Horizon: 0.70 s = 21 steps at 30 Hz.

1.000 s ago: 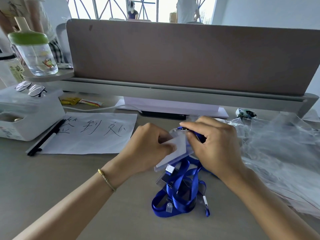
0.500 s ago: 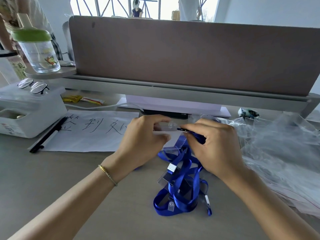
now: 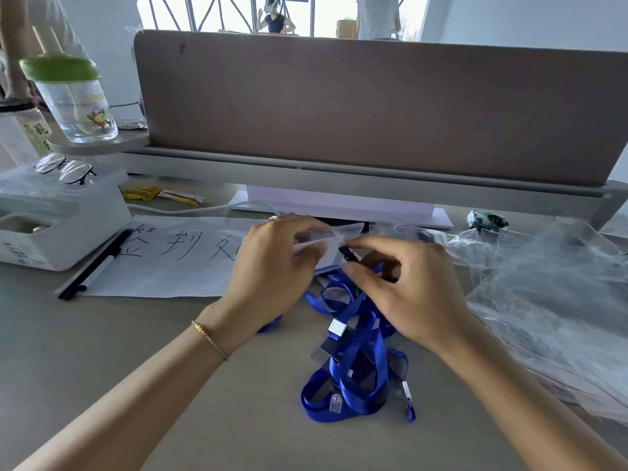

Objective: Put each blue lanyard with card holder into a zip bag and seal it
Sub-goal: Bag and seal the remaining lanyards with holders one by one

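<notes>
With the left hand gripping the clear card holder above the blue lanyard pile at six o'clock, the right hand pinching the clip should probably free one strap before reaching for the zip bags at three o'clock.

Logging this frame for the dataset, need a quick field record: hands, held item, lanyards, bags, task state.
left hand: grips the clear card holder, raised above the desk
right hand: pinches the lanyard's black clip at the holder's edge
lanyard pile: blue straps with clear holders tangled on the desk, below the hands
zip bags: clear heap at right, untouched
task state: no lanyard in a bag yet
nearby: paper sheet with handwriting at left
</notes>
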Each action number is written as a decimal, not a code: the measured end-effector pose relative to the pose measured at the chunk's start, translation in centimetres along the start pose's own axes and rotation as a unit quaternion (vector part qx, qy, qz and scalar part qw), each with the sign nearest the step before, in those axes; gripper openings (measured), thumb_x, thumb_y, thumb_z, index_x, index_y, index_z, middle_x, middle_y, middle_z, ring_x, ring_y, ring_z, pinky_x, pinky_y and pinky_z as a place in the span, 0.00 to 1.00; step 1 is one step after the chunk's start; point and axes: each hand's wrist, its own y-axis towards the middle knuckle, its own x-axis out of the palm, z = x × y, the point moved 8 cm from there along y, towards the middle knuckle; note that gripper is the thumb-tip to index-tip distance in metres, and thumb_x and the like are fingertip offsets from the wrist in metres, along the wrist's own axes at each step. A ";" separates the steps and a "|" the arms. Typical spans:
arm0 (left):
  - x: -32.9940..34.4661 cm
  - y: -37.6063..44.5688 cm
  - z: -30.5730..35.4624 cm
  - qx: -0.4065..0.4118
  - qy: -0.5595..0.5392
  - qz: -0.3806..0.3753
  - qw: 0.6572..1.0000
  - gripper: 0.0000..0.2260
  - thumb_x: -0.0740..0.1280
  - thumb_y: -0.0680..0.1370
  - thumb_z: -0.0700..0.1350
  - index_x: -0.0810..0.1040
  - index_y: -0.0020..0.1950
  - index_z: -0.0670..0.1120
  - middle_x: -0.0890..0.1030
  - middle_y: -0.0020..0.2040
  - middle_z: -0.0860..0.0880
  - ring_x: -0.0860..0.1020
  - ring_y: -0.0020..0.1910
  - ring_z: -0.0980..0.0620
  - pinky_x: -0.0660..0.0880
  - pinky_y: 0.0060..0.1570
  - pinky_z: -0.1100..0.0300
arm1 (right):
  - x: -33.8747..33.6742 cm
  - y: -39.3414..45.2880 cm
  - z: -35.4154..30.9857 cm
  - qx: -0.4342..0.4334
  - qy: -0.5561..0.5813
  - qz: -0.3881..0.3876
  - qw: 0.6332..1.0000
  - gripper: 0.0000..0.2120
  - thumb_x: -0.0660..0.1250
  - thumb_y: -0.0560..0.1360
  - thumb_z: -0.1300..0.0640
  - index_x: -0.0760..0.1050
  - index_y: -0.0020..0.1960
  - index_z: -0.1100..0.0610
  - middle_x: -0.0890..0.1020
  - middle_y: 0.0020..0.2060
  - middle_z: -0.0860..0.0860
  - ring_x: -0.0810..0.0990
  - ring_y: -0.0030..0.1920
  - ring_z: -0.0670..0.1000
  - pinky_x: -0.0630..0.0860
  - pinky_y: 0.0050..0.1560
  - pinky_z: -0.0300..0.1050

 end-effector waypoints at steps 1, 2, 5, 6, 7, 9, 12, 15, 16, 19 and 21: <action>-0.2 0.1 -0.2 -0.008 -0.014 0.013 1.000 0.10 0.70 0.76 0.44 0.84 0.52 0.57 0.82 0.44 0.58 0.78 0.44 0.59 0.76 0.43 0.62 | 0.3 0.0 0.6 0.045 0.056 -0.014 0.997 0.12 0.68 0.77 0.45 0.84 0.55 0.48 0.86 0.40 0.40 0.84 0.40 0.39 0.78 0.41 0.35; -0.5 0.2 -0.2 -0.012 -0.029 0.024 0.999 0.09 0.70 0.76 0.43 0.84 0.52 0.56 0.82 0.45 0.58 0.79 0.45 0.60 0.75 0.44 0.64 | 0.7 0.1 1.2 0.095 0.122 -0.027 0.988 0.12 0.66 0.79 0.46 0.84 0.54 0.50 0.87 0.39 0.42 0.84 0.42 0.39 0.75 0.42 0.31; -1.0 0.1 0.5 0.005 -0.057 0.040 0.998 0.10 0.69 0.76 0.40 0.84 0.51 0.54 0.82 0.46 0.59 0.79 0.48 0.62 0.72 0.46 0.72 | 2.7 -0.4 1.9 0.225 0.330 -0.093 0.912 0.16 0.61 0.82 0.49 0.84 0.51 0.56 0.88 0.40 0.52 0.87 0.43 0.48 0.76 0.44 0.30; -1.0 0.1 0.8 0.016 -0.061 0.037 0.997 0.10 0.69 0.77 0.39 0.84 0.51 0.53 0.82 0.47 0.59 0.78 0.49 0.62 0.72 0.46 0.73 | 3.1 -0.6 1.8 0.243 0.370 -0.108 0.890 0.16 0.60 0.83 0.51 0.84 0.51 0.58 0.88 0.41 0.55 0.87 0.43 0.51 0.77 0.44 0.32; -0.9 0.0 1.2 0.026 -0.064 0.032 0.997 0.11 0.68 0.77 0.39 0.84 0.52 0.52 0.82 0.47 0.59 0.78 0.49 0.62 0.72 0.46 0.73 | 3.4 -0.7 1.8 0.251 0.390 -0.118 0.878 0.16 0.61 0.82 0.52 0.85 0.51 0.58 0.88 0.41 0.57 0.86 0.43 0.53 0.78 0.44 0.34; -0.6 -0.1 1.5 0.033 -0.084 0.021 0.996 0.11 0.66 0.78 0.37 0.84 0.54 0.50 0.81 0.48 0.59 0.78 0.49 0.64 0.71 0.45 0.74 | 3.8 -0.8 1.7 0.247 0.410 -0.130 0.869 0.14 0.64 0.80 0.54 0.85 0.50 0.60 0.87 0.42 0.57 0.85 0.45 0.52 0.79 0.49 0.39; -0.6 -0.1 1.1 -0.001 -0.135 0.030 0.990 0.10 0.66 0.79 0.37 0.85 0.53 0.48 0.82 0.47 0.61 0.79 0.48 0.68 0.70 0.45 0.76 | 4.3 -0.9 1.5 0.246 0.450 -0.141 0.847 0.13 0.68 0.73 0.52 0.85 0.46 0.60 0.87 0.42 0.59 0.85 0.45 0.53 0.80 0.55 0.46; -0.8 0.2 -0.3 -0.060 -0.206 0.042 0.976 0.07 0.68 0.79 0.40 0.86 0.49 0.49 0.86 0.43 0.55 0.81 0.43 0.63 0.73 0.42 0.68 | 5.1 -1.3 1.3 0.250 0.460 -0.164 0.836 0.11 0.69 0.70 0.52 0.86 0.43 0.58 0.86 0.38 0.59 0.85 0.41 0.53 0.80 0.50 0.43; -0.8 0.3 -0.9 -0.080 -0.239 0.047 0.967 0.06 0.69 0.79 0.41 0.86 0.46 0.48 0.85 0.41 0.48 0.80 0.41 0.56 0.74 0.41 0.61 | 5.3 -1.4 1.3 0.247 0.459 -0.174 0.836 0.10 0.69 0.70 0.52 0.86 0.43 0.57 0.86 0.37 0.58 0.85 0.40 0.52 0.79 0.48 0.41; -1.2 0.4 -2.5 -0.151 -0.329 0.066 0.930 0.06 0.71 0.77 0.44 0.85 0.42 0.46 0.83 0.40 0.39 0.77 0.37 0.48 0.73 0.40 0.54 | 5.7 -1.6 1.3 0.246 0.456 -0.182 0.836 0.09 0.71 0.69 0.53 0.87 0.43 0.57 0.84 0.35 0.55 0.83 0.40 0.52 0.78 0.47 0.41; -0.9 0.3 -3.0 -0.196 -0.376 0.057 0.904 0.07 0.70 0.78 0.44 0.86 0.42 0.45 0.84 0.39 0.44 0.79 0.38 0.49 0.75 0.39 0.56 | 5.9 -1.6 1.5 0.246 0.452 -0.186 0.837 0.08 0.72 0.68 0.54 0.87 0.42 0.57 0.84 0.34 0.55 0.83 0.42 0.56 0.79 0.48 0.41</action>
